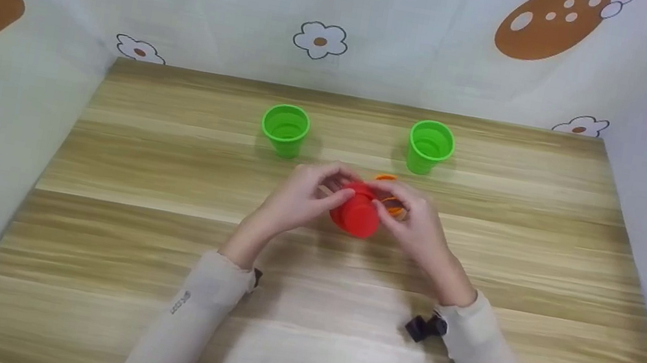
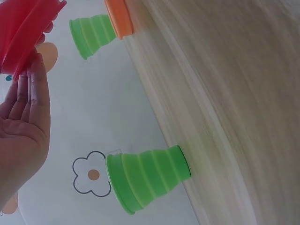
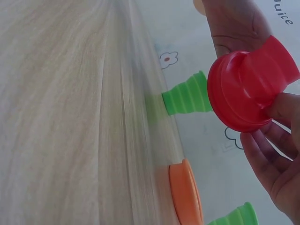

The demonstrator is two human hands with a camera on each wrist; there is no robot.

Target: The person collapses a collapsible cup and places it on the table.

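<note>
A red collapsible cup [image 1: 360, 217] is held up off the wooden table between both hands. My left hand [image 1: 302, 196] pinches one side of it, thumb toward me and fingers behind. On the opposite side my right hand [image 1: 419, 224] pinches it with thumb and fingers. The right wrist view shows the red cup [image 3: 234, 93] partly folded, a narrow section standing out from its wide rim. Under the right hand lies a flat orange collapsed cup [image 3: 183, 192], half hidden from the head view. In the left wrist view the left thumb is not visible.
Two extended green cups stand upright behind the hands, one green cup [image 1: 286, 129] on the left and another green cup [image 1: 430, 147] on the right. A patterned curtain [image 1: 234, 9] rises at the table's back edge. Wood-grain table [image 1: 110, 277] surrounds the arms.
</note>
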